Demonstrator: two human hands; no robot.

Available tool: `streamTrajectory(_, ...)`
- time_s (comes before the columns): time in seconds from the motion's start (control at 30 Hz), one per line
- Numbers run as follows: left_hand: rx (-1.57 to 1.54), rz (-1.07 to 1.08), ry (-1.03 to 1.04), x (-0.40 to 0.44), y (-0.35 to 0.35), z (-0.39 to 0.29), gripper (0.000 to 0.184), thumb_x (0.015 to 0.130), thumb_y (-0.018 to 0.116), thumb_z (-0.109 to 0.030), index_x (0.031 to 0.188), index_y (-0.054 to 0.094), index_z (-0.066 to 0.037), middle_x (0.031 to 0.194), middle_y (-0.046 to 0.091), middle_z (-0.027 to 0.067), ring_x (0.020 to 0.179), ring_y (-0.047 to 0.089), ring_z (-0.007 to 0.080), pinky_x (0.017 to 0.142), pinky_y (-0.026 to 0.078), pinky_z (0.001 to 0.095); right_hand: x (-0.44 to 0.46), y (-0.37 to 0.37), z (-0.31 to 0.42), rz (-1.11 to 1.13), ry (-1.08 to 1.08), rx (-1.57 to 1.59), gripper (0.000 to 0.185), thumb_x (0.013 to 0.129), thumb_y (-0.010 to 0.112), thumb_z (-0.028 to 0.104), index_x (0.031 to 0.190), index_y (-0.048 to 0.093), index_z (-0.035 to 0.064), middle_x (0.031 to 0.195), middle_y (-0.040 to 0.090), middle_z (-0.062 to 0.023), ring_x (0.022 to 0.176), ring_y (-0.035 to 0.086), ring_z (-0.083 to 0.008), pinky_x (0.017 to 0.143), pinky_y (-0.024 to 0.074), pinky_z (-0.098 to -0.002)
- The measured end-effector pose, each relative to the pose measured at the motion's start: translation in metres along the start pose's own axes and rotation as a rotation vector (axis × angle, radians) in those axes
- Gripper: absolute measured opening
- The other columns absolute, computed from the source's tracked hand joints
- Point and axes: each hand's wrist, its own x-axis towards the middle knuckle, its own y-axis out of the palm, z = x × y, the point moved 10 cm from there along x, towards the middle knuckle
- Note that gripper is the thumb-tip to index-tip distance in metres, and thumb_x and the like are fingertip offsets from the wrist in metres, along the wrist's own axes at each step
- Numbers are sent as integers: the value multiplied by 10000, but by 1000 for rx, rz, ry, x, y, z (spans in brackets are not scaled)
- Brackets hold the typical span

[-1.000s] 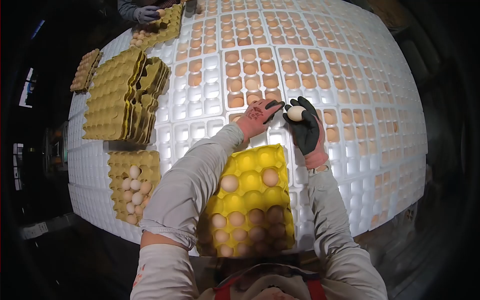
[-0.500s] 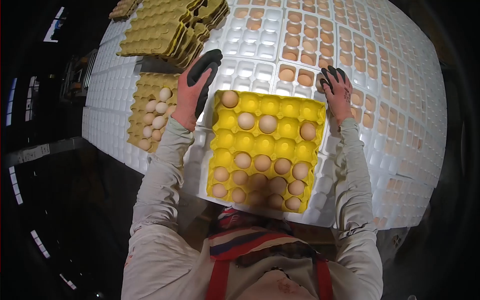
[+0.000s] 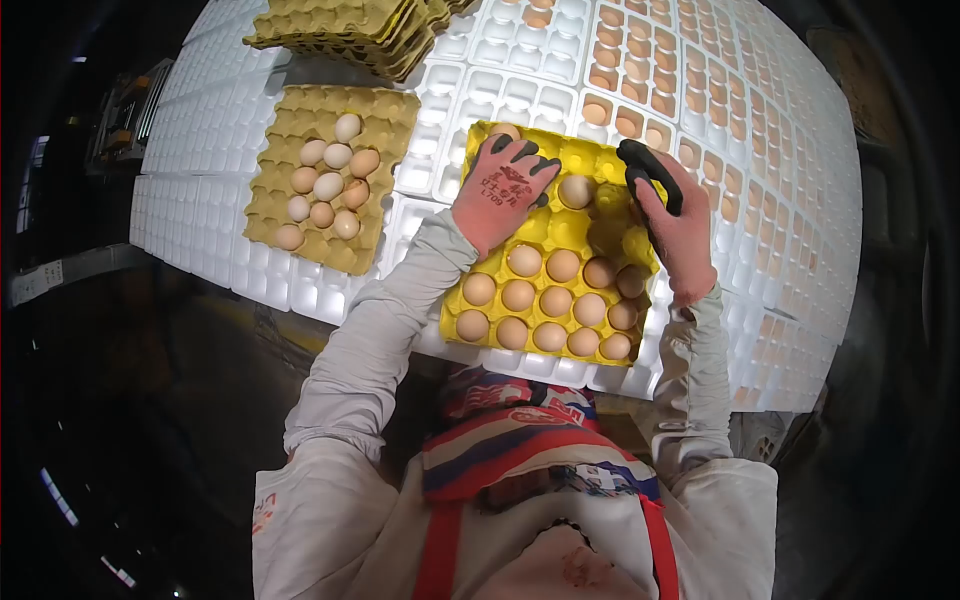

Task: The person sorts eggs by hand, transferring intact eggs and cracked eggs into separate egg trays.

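A yellow egg tray (image 3: 561,232) lies in front of me, with brown eggs (image 3: 562,265) filling its nearer rows and a few farther up. My left hand (image 3: 505,190), in a pink glove with black fingertips, is palm down over the tray's upper left. Its fingers are curled and hide what is beneath them. A single egg (image 3: 577,190) sits just right of these fingers. At the tray's right edge is my right hand (image 3: 680,215), gloved alike, thumb and fingers apart with no egg visible between them. Its shadow darkens nearby cells.
White plastic trays (image 3: 525,95) cover the table; many on the right hold eggs (image 3: 630,122). To the left lies a tan egg tray (image 3: 270,170) with several eggs. Stacked tan trays (image 3: 340,35) stand behind it. The table's front edge runs close to my body.
My left hand has moved right, onto the yellow tray. My right hand has come back from the white tray, where an egg now shows in the cell it covered. The view has shifted.
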Motion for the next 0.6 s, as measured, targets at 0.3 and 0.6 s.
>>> streamTrajectory(0.3, -125, -147, -18, -5, -22, -12, 454, 761, 696, -261, 1194, 603, -160, 1116, 598, 66, 1107, 513, 281, 997, 366, 426, -83, 52, -15, 482, -263, -866, 463, 700, 728, 178, 1140, 620, 82, 1080, 618, -132, 1074, 534, -324, 924, 434, -420)
streamTrajectory(0.6, -73, 172, 202, -23, 8, -89, 399, 751, 696, -282, 1098, 622, -99, 984, 618, 68, 1002, 544, 267, 957, 378, 439, -120, -56, -68, -114, 268, 729, 507, 792, 677, 162, 1229, 549, -61, 1099, 617, -112, 1027, 591, -178, 872, 487, -299)
